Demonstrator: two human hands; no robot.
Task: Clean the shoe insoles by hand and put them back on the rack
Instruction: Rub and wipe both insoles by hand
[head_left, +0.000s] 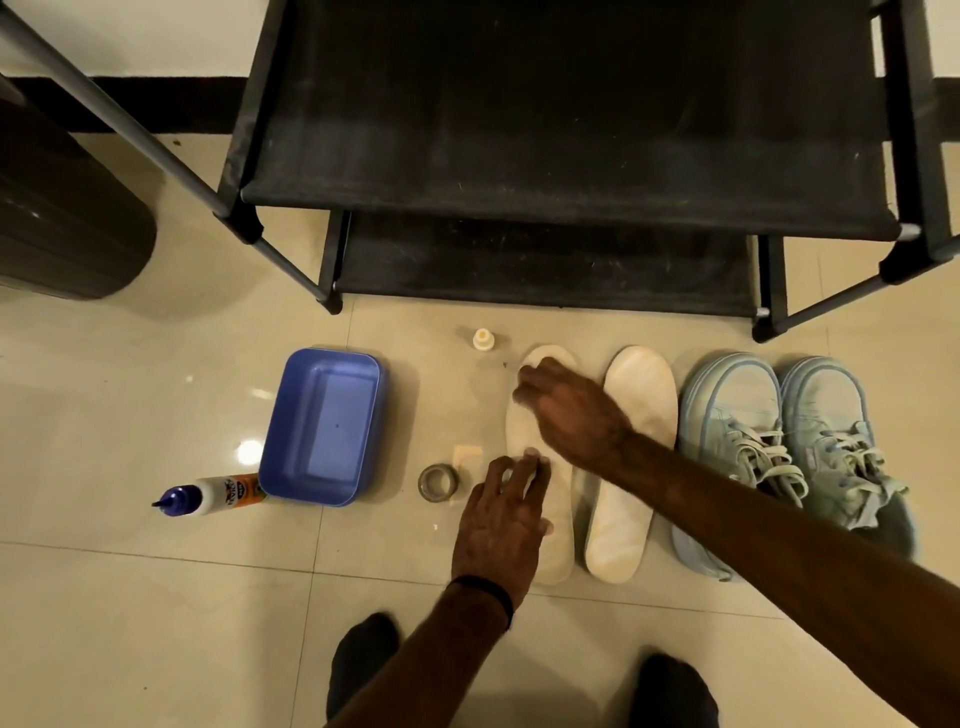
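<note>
Covering much of the left insole (540, 441) at frame centre, the right hand (566, 410) rests on its toe with loosely bent fingers, and the left hand (498, 525) touches its middle, fingers spread. The glue bottle (213, 496) label at lower left is unreadable. The second insole (631, 457) lies just right.

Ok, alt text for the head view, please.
Both hands, left hand and right hand, rest on the left pale foam insole lying on the tiled floor, beside a second pale insole, light-blue laced sneakers and a black fabric shoe rack.
</note>
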